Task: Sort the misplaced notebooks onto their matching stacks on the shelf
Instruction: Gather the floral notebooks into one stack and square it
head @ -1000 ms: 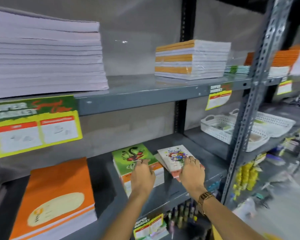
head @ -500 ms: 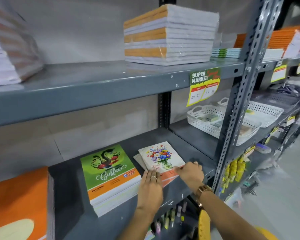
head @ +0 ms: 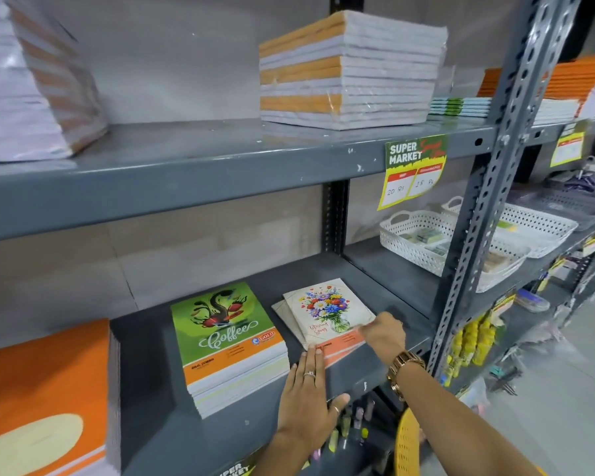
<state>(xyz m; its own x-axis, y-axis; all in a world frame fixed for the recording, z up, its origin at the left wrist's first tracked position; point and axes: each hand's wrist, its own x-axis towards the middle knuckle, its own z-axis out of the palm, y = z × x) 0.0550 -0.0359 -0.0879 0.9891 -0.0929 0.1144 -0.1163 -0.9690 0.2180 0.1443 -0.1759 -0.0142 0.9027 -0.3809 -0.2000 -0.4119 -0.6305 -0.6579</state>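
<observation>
Floral notebook (head: 327, 312) is seen lying on top of a small stack on the lower shelf (head: 385, 269), just at 3 o'clock of the green Coffee stack (head: 227, 341); it sits slightly askew, w/ another cover showing under its left edge. Right hand (head: 383, 333) is closed on the notebook's right edge, fingers curled in a pinch at the orange band. Left hand (head: 306, 396) is laid flat, fingers together, thumb out, fingertips touching the stack's near corner at 6 o'clock of the flowers.

Vs 0.5 s ago: the left hand is found lower & further back on the shelf, only its tips now at the cover. Right hand's grip spot is much the same. Notebook position is about unchanged.

Orange stack (head: 45, 396) is seen at 9 o'clock, well apart. Wrapped stack (head: 351, 70) is on the upper shelf at 12 o'clock, w/ price tag (head: 411, 170) hung below it.
</observation>
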